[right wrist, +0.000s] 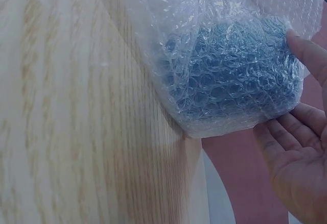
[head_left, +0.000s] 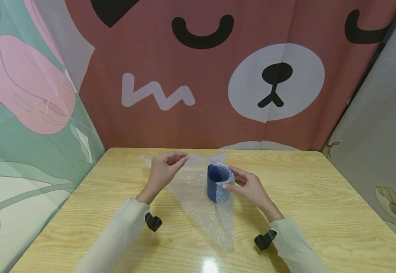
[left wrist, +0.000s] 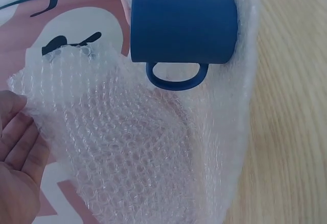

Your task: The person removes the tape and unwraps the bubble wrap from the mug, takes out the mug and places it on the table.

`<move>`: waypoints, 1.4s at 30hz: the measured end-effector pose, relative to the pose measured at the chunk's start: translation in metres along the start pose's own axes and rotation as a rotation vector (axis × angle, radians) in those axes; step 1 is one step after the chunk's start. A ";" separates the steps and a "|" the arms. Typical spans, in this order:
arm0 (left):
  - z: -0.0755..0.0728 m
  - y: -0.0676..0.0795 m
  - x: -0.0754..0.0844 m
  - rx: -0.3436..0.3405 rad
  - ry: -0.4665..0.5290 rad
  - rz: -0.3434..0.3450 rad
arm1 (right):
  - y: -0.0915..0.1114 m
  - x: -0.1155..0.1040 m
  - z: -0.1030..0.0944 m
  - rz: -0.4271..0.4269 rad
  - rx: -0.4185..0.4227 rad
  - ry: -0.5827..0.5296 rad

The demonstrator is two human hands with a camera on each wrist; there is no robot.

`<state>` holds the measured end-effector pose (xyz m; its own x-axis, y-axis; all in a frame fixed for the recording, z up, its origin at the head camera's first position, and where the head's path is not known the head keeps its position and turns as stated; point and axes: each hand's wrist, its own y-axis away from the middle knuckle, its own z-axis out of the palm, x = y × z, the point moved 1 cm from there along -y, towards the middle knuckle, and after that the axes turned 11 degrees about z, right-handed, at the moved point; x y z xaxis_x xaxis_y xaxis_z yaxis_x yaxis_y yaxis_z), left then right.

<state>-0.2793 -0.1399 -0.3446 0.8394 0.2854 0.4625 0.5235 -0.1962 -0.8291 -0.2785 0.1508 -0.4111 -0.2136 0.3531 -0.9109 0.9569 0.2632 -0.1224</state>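
Note:
A blue mug stands upright on a sheet of bubble wrap at the table's middle. Its right side is covered by a fold of the wrap, while its left side and handle are bare in the left wrist view. My right hand holds the wrapped side, thumb toward the front and fingers behind; the right wrist view shows the bubble layer between hand and mug. To the left, my left hand pinches the raised far-left edge of the sheet between thumb and fingertips, apart from the mug.
The light wooden table extends on both sides of the sheet. Behind its far edge hangs a curtain with a bear face, and a floral curtain borders the left. One corner of the wrap points toward the front.

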 end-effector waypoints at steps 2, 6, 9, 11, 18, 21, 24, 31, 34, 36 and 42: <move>0.000 -0.001 -0.001 0.008 0.001 -0.024 | 0.000 0.000 0.000 0.009 0.002 -0.001; -0.001 -0.003 -0.003 0.026 -0.004 -0.074 | 0.001 0.000 0.000 0.015 -0.002 -0.005; 0.000 -0.005 -0.005 0.049 -0.002 -0.110 | 0.002 0.000 0.000 0.010 -0.007 0.000; 0.000 -0.007 -0.006 0.071 0.008 -0.121 | 0.002 -0.001 0.000 0.009 -0.005 -0.002; 0.000 -0.014 -0.012 0.111 0.020 -0.141 | 0.001 0.000 0.001 -0.007 0.004 -0.002; 0.000 -0.017 -0.016 0.098 0.012 -0.138 | 0.001 0.000 0.001 -0.006 0.002 -0.003; 0.001 -0.019 -0.019 0.080 -0.026 -0.141 | 0.002 -0.002 0.001 -0.001 -0.002 -0.006; 0.002 -0.022 -0.023 0.065 -0.093 -0.192 | 0.015 -0.034 0.001 0.018 -0.025 -0.006; 0.002 -0.024 -0.025 0.056 -0.088 -0.209 | 0.018 -0.039 0.001 0.026 -0.023 -0.004; 0.002 -0.025 -0.027 0.048 -0.080 -0.214 | 0.017 -0.038 0.000 0.024 -0.021 -0.007; 0.002 -0.029 -0.032 0.025 -0.077 -0.221 | 0.016 -0.036 0.000 0.019 -0.014 -0.005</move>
<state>-0.3212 -0.1413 -0.3362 0.6906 0.3900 0.6091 0.6888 -0.0981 -0.7182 -0.2552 0.1422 -0.3800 -0.1946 0.3538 -0.9148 0.9578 0.2695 -0.0996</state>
